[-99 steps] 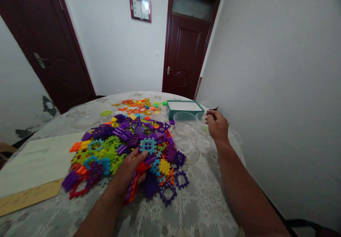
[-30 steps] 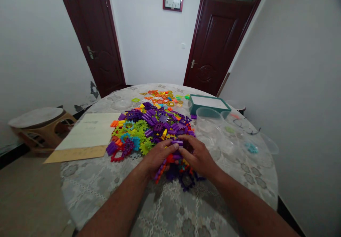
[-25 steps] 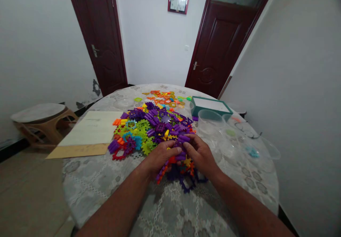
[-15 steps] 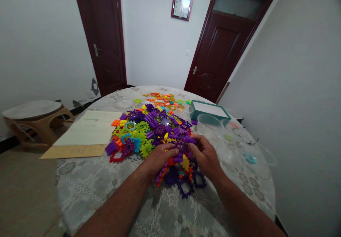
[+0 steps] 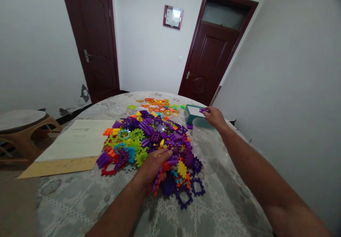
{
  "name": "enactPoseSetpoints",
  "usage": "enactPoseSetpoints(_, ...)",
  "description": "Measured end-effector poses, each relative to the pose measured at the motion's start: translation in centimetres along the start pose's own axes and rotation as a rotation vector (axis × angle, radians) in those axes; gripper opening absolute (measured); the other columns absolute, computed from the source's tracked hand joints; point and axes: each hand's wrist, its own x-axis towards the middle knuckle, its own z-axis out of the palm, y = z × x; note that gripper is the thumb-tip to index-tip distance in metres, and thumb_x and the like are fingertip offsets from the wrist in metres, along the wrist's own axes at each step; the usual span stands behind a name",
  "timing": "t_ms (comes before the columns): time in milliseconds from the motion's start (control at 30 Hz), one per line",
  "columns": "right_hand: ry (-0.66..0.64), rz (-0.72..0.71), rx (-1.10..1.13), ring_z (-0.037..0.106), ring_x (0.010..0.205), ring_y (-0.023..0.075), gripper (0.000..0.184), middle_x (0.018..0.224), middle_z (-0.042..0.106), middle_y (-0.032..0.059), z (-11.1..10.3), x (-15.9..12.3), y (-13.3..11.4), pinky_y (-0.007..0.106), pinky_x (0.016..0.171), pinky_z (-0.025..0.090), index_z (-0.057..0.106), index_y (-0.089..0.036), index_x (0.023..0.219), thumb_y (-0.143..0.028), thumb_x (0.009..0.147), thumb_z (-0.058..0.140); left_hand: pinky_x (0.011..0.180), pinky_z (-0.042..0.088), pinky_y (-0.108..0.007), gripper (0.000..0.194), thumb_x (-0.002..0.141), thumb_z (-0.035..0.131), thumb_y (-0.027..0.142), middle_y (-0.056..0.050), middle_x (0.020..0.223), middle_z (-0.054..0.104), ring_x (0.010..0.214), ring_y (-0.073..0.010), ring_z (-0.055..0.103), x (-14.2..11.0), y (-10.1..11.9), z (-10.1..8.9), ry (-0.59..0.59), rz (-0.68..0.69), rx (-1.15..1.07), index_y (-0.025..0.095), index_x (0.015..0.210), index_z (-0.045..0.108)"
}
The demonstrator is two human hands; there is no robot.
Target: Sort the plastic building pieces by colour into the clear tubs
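Observation:
A heap of coloured plastic interlocking pieces point(image 5: 149, 139), mostly purple and green, lies on the round table point(image 5: 80, 201). My left hand point(image 5: 153, 166) rests on the heap's near edge, its fingers curled over purple and red pieces. My right hand point(image 5: 214, 117) reaches out over the teal box point(image 5: 192, 113), pinching a small purple piece point(image 5: 203, 110) above it. A clear plastic container point(image 5: 205, 137) stands just below that hand.
A second, mostly orange scatter of pieces point(image 5: 157, 105) lies at the far side. A white sheet on a brown board point(image 5: 71, 144) lies left of the heap. A wooden stool point(image 5: 21, 127) stands off the table's left. Two dark doors are behind.
My right hand left the heap with a purple piece and moved out to the teal box. My left hand stayed on the heap. The view swung slightly left.

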Motion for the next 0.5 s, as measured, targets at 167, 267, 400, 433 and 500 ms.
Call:
enactPoseSetpoints(167, 0.059, 0.107, 0.066, 0.073, 0.081, 0.0166, 0.045, 0.123, 0.076, 0.0199, 0.7, 2.3, 0.6, 0.028, 0.084, 0.053, 0.065, -0.003, 0.137, -0.020, 0.098, 0.051, 0.039, 0.033, -0.017, 0.054, 0.076, 0.084, 0.063, -0.004, 0.081, 0.069, 0.068, -0.0156, 0.068, 0.0, 0.0, -0.3, -0.024, 0.039, 0.025, 0.017, 0.101, 0.070)
enactPoseSetpoints(267, 0.051, 0.086, 0.110, 0.074, 0.080, 0.0163, 0.042, 0.121, 0.076, 0.0173, 0.8, 0.6, 0.0, 0.027, 0.080, 0.054, 0.070, -0.007, 0.131, -0.020, 0.098, 0.047, 0.039, 0.030, -0.018, 0.054, 0.076, 0.083, 0.066, -0.002, 0.075, 0.066, 0.061, -0.0136, 0.063, -0.1, 0.0, -0.3, -0.051, 0.037, 0.041, 0.017, 0.094, 0.068)
enactPoseSetpoints(400, -0.091, -0.058, 0.200, 0.072, 0.072, 0.0159, 0.033, 0.098, 0.080, 0.0076, 1.3, -5.4, -2.4, 0.026, 0.071, 0.055, 0.077, -0.016, 0.118, -0.027, 0.097, 0.053, 0.041, 0.030, -0.016, 0.054, 0.074, 0.085, 0.065, -0.002, 0.076, 0.067, 0.064, -0.0134, 0.064, -0.4, 0.2, 0.0, -0.048, 0.018, 0.034, 0.017, 0.094, 0.069)
enactPoseSetpoints(433, -0.147, -0.126, 0.224, 0.072, 0.070, 0.0163, 0.032, 0.092, 0.080, 0.0061, 1.4, -7.2, -3.0, 0.027, 0.071, 0.056, 0.078, -0.017, 0.115, -0.028, 0.097, 0.054, 0.042, 0.030, -0.016, 0.054, 0.074, 0.086, 0.064, -0.002, 0.077, 0.067, 0.067, -0.0140, 0.066, -0.4, 0.2, 0.1, -0.044, 0.016, 0.031, 0.017, 0.094, 0.069)
enactPoseSetpoints(500, -0.209, -0.292, 0.234, 0.073, 0.074, 0.0177, 0.029, 0.092, 0.080, 0.0052, 1.3, -10.5, -3.8, 0.030, 0.077, 0.057, 0.079, -0.020, 0.111, -0.028, 0.097, 0.055, 0.042, 0.030, -0.016, 0.053, 0.074, 0.086, 0.063, -0.002, 0.079, 0.067, 0.070, -0.0146, 0.067, -0.5, 0.3, 0.2, -0.048, 0.014, 0.037, 0.017, 0.093, 0.069)
